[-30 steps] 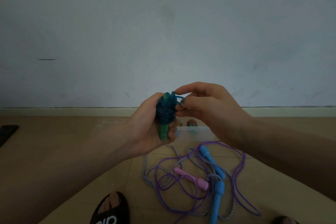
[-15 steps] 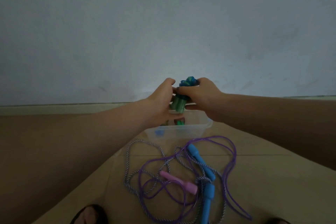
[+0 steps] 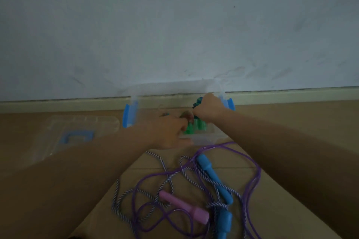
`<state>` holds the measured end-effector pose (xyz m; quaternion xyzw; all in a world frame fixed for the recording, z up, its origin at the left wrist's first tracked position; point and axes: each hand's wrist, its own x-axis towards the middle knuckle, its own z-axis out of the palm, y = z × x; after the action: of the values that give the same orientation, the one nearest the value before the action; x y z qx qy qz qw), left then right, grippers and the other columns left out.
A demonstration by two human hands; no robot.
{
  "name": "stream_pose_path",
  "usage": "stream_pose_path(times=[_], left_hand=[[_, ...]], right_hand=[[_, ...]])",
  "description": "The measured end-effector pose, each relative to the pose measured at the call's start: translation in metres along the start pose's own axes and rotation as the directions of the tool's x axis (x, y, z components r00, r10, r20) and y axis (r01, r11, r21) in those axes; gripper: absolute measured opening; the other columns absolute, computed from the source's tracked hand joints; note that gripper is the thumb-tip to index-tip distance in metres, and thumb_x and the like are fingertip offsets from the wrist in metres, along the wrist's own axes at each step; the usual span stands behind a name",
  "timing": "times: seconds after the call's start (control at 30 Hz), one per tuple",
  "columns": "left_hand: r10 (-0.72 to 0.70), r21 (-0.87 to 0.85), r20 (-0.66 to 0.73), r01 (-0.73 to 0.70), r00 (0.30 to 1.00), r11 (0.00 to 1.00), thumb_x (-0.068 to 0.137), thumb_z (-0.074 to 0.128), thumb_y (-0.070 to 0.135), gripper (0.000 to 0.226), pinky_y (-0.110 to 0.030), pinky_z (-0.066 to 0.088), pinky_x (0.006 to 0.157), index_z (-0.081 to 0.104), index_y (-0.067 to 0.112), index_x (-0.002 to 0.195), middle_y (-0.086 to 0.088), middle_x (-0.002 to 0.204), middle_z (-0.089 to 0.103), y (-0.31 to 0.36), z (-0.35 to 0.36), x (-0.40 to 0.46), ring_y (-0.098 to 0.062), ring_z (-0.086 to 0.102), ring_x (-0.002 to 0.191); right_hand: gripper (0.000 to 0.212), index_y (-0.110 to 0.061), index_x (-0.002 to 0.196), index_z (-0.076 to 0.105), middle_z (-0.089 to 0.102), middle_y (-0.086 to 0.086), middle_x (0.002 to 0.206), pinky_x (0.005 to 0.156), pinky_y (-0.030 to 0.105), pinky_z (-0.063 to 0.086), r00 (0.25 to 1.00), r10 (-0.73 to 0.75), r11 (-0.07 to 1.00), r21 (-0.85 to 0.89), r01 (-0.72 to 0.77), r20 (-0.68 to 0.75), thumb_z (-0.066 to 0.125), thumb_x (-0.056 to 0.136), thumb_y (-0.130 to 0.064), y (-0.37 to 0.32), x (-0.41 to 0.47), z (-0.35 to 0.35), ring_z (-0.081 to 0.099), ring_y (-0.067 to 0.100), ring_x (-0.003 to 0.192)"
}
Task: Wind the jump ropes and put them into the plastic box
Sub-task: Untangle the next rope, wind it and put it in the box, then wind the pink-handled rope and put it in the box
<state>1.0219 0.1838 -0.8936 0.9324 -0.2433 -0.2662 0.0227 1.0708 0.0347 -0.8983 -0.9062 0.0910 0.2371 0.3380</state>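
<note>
A clear plastic box point(image 3: 206, 138) with blue side latches stands on the floor by the wall. Inside its opening is the wound jump rope with green handles point(image 3: 191, 127) and a dark blue cord. My right hand point(image 3: 208, 110) grips the top of that bundle. My left hand point(image 3: 171, 134) rests at the box's near rim, fingers touching the green handles. On the floor in front lies a tangle: a purple rope with pink handles point(image 3: 182, 207) and a striped grey rope with blue handles point(image 3: 213, 176).
The box's clear lid point(image 3: 77, 134) with a blue handle lies flat on the floor to the left. A pale wall and baseboard run right behind the box. Wooden floor spreads to both sides.
Both hands have carried the wound green-handled rope forward and down from chest height into the plastic box. The view has tilted, showing the lid at left.
</note>
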Motion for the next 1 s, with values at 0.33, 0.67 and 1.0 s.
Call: stream_pose_path(times=[0.33, 0.67, 1.0], left_hand=[[0.148, 0.215, -0.055, -0.133, 0.988, 0.967, 0.102, 0.032, 0.044, 0.033, -0.042, 0.054, 0.077, 0.052, 0.020, 0.115, -0.004, 0.106, 0.061, -0.007, 0.022, 0.011, -0.024, 0.062, 0.090], [0.119, 0.322, -0.363, 0.005, 0.924, 0.947, 0.081, 0.061, 0.034, 0.051, -0.039, 0.048, 0.085, 0.045, 0.014, 0.125, -0.008, 0.118, 0.058, 0.013, 0.014, -0.018, -0.026, 0.057, 0.104], [0.043, 0.267, 0.122, -0.074, 0.992, 0.961, 0.092, 0.045, 0.043, 0.029, -0.034, 0.049, 0.069, 0.051, 0.020, 0.109, -0.004, 0.099, 0.061, 0.039, 0.063, -0.098, -0.025, 0.058, 0.082]], right_hand=[[0.027, -0.007, 0.067, 0.046, 0.051, 0.009, 0.077, 0.062, 0.027, 0.042, 0.989, -0.002, 0.889, -0.452, 0.069, 0.146, 0.050, 0.093, -0.011, 0.022, 0.023, 0.023, 0.056, 0.025, 0.086], [0.022, -0.010, 0.110, 0.046, 0.054, 0.012, 0.112, 0.064, 0.034, 0.036, 0.893, -0.391, 0.857, -0.442, 0.264, -0.224, 0.050, 0.089, -0.015, 0.012, -0.031, 0.005, 0.057, 0.031, 0.092], [0.011, -0.016, 0.087, 0.048, 0.061, 0.006, 0.082, 0.061, 0.038, 0.044, 0.813, -0.573, 0.694, -0.464, 0.550, 0.106, 0.051, 0.086, -0.026, 0.082, -0.151, 0.048, 0.060, 0.031, 0.078]])
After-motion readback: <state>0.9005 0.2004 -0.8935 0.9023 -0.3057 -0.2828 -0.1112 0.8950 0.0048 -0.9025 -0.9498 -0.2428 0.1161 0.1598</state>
